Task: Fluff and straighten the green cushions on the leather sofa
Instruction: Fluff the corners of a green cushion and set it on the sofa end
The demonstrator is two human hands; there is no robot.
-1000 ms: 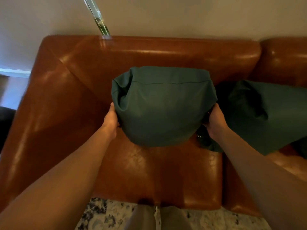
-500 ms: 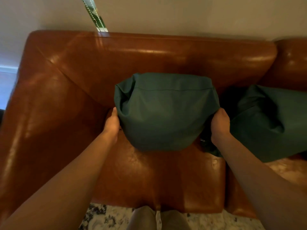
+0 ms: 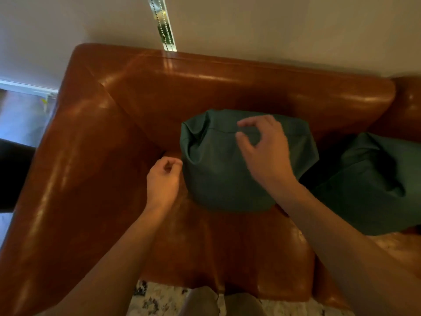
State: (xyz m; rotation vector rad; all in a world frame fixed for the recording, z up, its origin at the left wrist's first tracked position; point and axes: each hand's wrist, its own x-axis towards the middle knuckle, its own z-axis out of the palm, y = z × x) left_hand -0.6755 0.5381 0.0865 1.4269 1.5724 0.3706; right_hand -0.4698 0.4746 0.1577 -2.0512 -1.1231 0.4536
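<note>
Our right fingers point(image 3: 245, 124) are loosely curled, thumb and forefinger a little apart, over the top seam of the near cushion point(image 3: 218, 179); they hold nothing we can make out, tho whether the tips brush the fabric we can't tell. Our left fingers point(image 3: 173, 161) are curled in beside the cushion's left edge, just by it, gripping nothing visible. So right hand point(image 3: 266, 153) hovers above, left hand point(image 3: 163, 179) sits at the side on the sofa point(image 3: 91, 179) seat.

The near cushion stands upright against the backrest, roughly mid-seat, plump at the front but w/ a tucked, dented top-left corner; we'd judge it mostly fluffed, final tweak of seam and corner left. The 2nd cushion point(image 3: 376, 185) lies to the right, slumped and creased w/ a deep dent; it looks untouched, so approx. half the job remains, in our view.

Writing, brands, labels: none readable on cushions or sofa; the patterned rug point(image 3: 157, 297) below shows no text either.
</note>
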